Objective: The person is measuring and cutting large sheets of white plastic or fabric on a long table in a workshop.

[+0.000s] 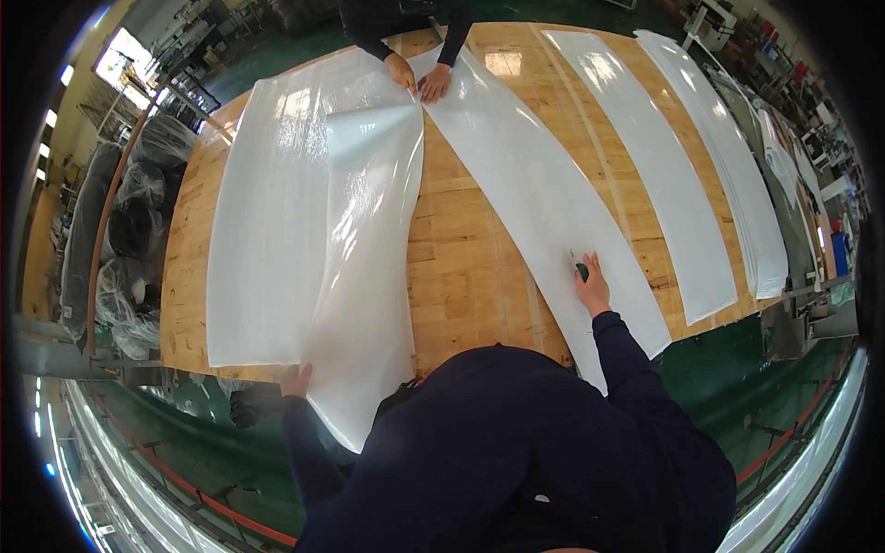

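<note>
At the near edge of the table, my left hand point(297, 380) is closed on the edge of a folded-over strip of shiny white plastic sheet point(369, 240). Its near end hangs past the table edge toward my body. A small green-handled tool point(582, 271) with a thin pale tip is in my right hand point(595, 288); its exact kind is too small to tell. That hand rests over another long white strip point(516, 147), which slants across the table. Left of the fold lies a wide flat white sheet point(263, 230).
Across the wooden table point(461, 276), a co-worker's hands point(419, 81) touch the far ends of the sheets. More white strips point(659, 175) lie to the right, beside a stack of sheets point(728, 166). Plastic-wrapped rolls point(138, 221) stand along the left side.
</note>
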